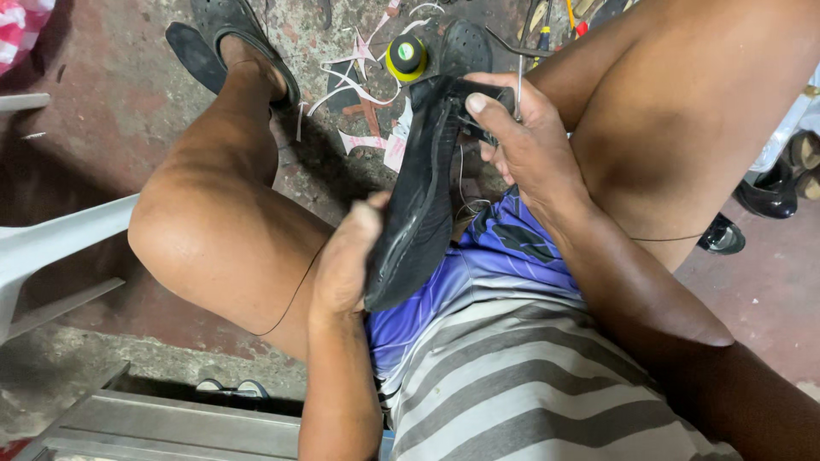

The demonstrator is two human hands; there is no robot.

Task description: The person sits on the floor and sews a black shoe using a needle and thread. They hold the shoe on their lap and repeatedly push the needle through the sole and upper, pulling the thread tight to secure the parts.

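**Black shoe held on edge between both hands, awl at the toe**

I see my right hand (521,128) with its fingers (480,104) clenched over the toe end of the black shoe (423,196), a thin metal awl (518,85) pinned under them. My left hand (346,260) cups the heel end, fingers wrapped behind it. The shoe sits between my knees, above the purple shorts (504,243). It looks light and flexible, the sole rubbery; I judge the firmest hold is at heel and toe. A dark thread (295,294) trails across my thigh. On the floor (111,102), a yellow-rimmed spool (406,58) stands among scraps.
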